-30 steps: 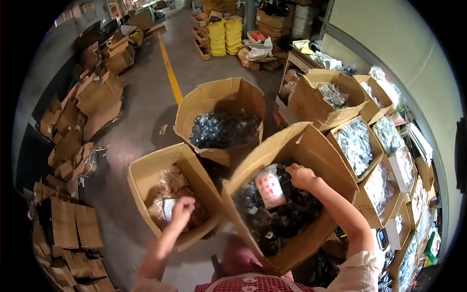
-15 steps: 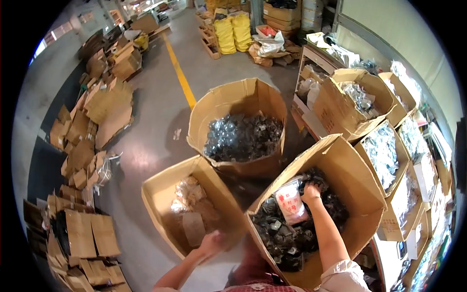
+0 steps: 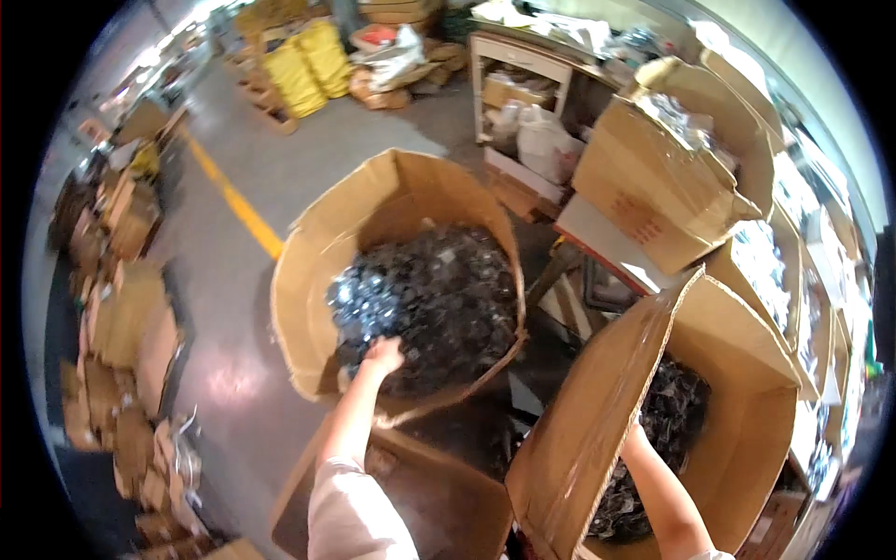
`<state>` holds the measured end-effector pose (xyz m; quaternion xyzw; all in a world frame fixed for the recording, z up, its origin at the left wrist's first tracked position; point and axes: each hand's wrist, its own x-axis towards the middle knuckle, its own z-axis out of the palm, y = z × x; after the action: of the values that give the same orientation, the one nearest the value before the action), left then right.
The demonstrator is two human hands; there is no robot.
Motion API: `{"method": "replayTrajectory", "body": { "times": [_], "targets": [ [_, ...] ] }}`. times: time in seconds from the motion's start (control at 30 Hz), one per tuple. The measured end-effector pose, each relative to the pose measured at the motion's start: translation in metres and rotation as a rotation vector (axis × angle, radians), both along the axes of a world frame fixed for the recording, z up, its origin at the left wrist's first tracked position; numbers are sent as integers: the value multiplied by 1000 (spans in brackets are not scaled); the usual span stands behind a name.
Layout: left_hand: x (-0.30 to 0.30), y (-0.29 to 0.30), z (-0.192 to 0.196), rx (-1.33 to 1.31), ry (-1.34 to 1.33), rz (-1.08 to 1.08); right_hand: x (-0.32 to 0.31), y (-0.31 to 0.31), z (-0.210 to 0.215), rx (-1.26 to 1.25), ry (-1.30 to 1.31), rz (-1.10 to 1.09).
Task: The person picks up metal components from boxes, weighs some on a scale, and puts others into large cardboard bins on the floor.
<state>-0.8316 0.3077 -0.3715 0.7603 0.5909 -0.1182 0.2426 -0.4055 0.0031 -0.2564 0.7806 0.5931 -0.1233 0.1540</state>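
Observation:
My left hand (image 3: pixel 383 355) reaches forward into a large open cardboard box (image 3: pixel 308 280) and rests on its pile of dark parts in clear bags (image 3: pixel 439 289). Its fingers look curled, and I cannot make out whether they grip anything. My right forearm (image 3: pixel 658 490) goes into a second open box (image 3: pixel 607 411) at the lower right, which also holds dark bagged parts (image 3: pixel 677 411). The box's near wall hides my right hand. A third, shallower box (image 3: pixel 439 495) lies just below my left arm.
More open boxes of bagged parts (image 3: pixel 663 187) lean along the right side. Flattened cardboard (image 3: pixel 121 317) is stacked on the floor at the left. A yellow floor line (image 3: pixel 238 201) runs toward yellow stacks (image 3: pixel 308 65) at the back. A white cabinet (image 3: pixel 523 65) stands behind.
My left hand left the near box and moved forward into the large middle box. My right hand sank deeper into the right box, out of sight. The view tilted forward.

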Motion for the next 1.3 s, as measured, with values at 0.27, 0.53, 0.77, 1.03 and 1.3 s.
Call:
{"method": "replayTrajectory", "body": {
  "times": [0.27,0.53,0.77,1.03,1.3],
  "targets": [
    [-105,90,-129,-375,661,-348,-64,28,28,-6,175,-32],
    [-82,62,-151,260,470,-702,-47,58,13,-130,206,-122],
    [24,46,-39,-184,295,-267,-23,34,4,97,77,-170],
    [56,4,205,-344,-1163,239,-5,50,20,28,82,103],
    [193,-213,524,204,-1451,-262,22,-52,349,418,1604,-275]
  ]
}}
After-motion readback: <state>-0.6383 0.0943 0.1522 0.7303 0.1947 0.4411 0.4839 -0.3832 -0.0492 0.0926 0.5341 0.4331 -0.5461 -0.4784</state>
